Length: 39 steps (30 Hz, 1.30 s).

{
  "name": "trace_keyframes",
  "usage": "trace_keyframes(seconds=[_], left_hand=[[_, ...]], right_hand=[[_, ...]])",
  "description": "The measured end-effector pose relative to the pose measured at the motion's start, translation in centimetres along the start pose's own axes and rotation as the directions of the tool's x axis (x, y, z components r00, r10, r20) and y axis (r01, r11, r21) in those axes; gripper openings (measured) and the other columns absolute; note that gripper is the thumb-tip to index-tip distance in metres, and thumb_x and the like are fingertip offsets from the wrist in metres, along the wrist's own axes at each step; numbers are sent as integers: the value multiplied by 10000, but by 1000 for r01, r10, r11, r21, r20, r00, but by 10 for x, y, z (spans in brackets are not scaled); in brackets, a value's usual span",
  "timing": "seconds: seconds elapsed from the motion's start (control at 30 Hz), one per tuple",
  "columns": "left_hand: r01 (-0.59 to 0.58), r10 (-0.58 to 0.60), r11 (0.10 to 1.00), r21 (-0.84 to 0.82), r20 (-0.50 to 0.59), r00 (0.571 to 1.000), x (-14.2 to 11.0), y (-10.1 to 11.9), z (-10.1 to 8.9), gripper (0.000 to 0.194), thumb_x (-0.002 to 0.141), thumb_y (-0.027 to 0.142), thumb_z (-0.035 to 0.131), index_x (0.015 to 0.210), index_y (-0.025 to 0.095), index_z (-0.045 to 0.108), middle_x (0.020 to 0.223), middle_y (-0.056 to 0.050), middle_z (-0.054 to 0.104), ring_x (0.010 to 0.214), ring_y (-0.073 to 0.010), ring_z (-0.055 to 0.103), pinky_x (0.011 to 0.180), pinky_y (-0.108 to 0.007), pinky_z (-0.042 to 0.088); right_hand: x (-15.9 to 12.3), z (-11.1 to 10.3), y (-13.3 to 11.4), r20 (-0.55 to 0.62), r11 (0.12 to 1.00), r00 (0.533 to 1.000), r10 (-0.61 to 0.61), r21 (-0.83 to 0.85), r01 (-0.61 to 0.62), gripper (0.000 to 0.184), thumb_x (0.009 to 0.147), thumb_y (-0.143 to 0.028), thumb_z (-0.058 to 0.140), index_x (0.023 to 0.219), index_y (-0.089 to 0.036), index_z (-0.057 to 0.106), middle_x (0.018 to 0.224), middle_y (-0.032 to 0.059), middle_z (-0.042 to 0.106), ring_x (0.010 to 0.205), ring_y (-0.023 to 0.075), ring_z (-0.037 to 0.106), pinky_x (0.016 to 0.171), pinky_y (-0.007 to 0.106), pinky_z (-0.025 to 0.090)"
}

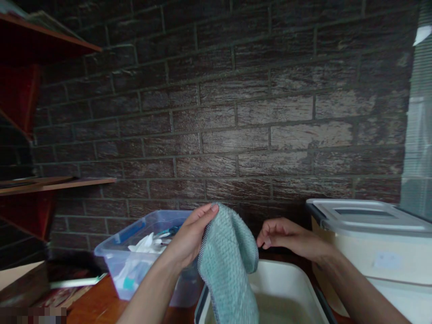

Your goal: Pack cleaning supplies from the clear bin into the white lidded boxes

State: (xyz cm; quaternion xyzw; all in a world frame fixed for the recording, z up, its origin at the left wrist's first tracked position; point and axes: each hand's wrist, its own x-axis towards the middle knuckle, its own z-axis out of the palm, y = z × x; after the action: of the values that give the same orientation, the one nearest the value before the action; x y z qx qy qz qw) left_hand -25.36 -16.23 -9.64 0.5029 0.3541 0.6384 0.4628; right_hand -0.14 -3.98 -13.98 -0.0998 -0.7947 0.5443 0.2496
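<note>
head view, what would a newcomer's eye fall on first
A pale teal textured cloth with a checked edge stands out first, hanging from the left hand at lower centre and partly hiding an open white plastic bin. A translucent blue plastic tub stands to the left, a cream box with a grey lid to the right.

Going bare from the left hand and right hand along both forearms, tapering toward narrow wrists, ending in slender fingers, and showing a short nail on the left thumb.
</note>
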Motion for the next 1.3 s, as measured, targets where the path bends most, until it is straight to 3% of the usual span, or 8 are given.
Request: trace_keyframes(seconds=[0.17, 0.33, 0.57, 0.73, 0.93, 1.03, 1.13, 1.3], left_hand=[[-12, 10, 993, -122, -20, 1000, -2, -1, -1, 184, 826, 342, 811, 928, 204, 745, 870, -16, 748, 833, -163, 701, 740, -222, 546], [-10, 0, 987, -162, -63, 998, -5, -2, -3, 211, 797, 346, 833, 928, 220, 727, 865, -6, 753, 797, -168, 715, 684, -227, 557], [-66, 38, 985, -160, -171, 985, 4, 4, -7, 206, 850, 339, 771, 1011, 222, 715, 929, -20, 766, 872, -194, 728, 763, -268, 578], [-110, 84, 988, -111, -218, 972, 17, 1, -14, 236, 861, 335, 758, 1051, 202, 718, 1001, -26, 772, 861, -176, 722, 770, -254, 562], [-123, 125, 992, 23, -266, 956, 23, -7, -19, 339, 822, 453, 782, 1034, 198, 711, 877, -13, 770, 740, -176, 712, 678, -250, 526], [-146, 166, 985, 87, -285, 944, 25, -8, -22, 354, 798, 487, 790, 986, 198, 710, 887, -10, 772, 723, -166, 704, 700, -248, 519], [-136, 169, 983, 127, -311, 935, 26, -7, -25, 343, 768, 421, 815, 1010, 200, 714, 919, -11, 774, 757, -165, 705, 729, -243, 516], [-84, 108, 988, 126, -200, 974, 23, -2, -27, 366, 757, 266, 804, 1110, 217, 719, 975, -21, 773, 823, -181, 710, 754, -248, 522]], right_hand=[[1, 3, 1, 43, 996, 999, -15, 93, 11, 594, 794, -330, 832, 1329, -225, 598, 1170, 66, 705, 1075, 216, 651, 936, 364, 500], [11, 24, 12, 198, 999, 980, -18, 42, 10, 728, 609, -287, 941, 1287, -248, 681, 1233, 38, 714, 1241, 294, 589, 1113, 429, 414], [1, 7, 11, -59, 943, 998, 26, 333, -5, 398, 645, -206, 881, 1026, -181, 766, 913, 22, 774, 916, 226, 698, 892, 350, 539], [3, -11, 0, -340, 811, 938, 62, 565, 151, 218, 773, -318, 753, 958, -204, 736, 933, 32, 783, 889, 196, 717, 867, 306, 548], [11, -1, -9, -288, 771, 943, 169, 635, 56, 401, 926, -538, 607, 1000, -160, 717, 959, 106, 781, 940, 255, 738, 889, 389, 560], [6, 4, -16, -235, 822, 968, 84, 565, 66, 307, 838, -350, 784, 1062, -155, 704, 1034, 93, 775, 969, 224, 732, 925, 346, 540], [-1, 3, -22, -255, 900, 966, -46, 409, 151, 478, 716, -180, 877, 1143, -187, 662, 1079, 65, 767, 986, 206, 724, 938, 331, 524], [-8, -12, -22, -471, 981, 878, -85, 115, 156, 664, 703, -296, 896, 1276, -194, 576, 878, 21, 756, 743, 198, 717, 678, 303, 560]])
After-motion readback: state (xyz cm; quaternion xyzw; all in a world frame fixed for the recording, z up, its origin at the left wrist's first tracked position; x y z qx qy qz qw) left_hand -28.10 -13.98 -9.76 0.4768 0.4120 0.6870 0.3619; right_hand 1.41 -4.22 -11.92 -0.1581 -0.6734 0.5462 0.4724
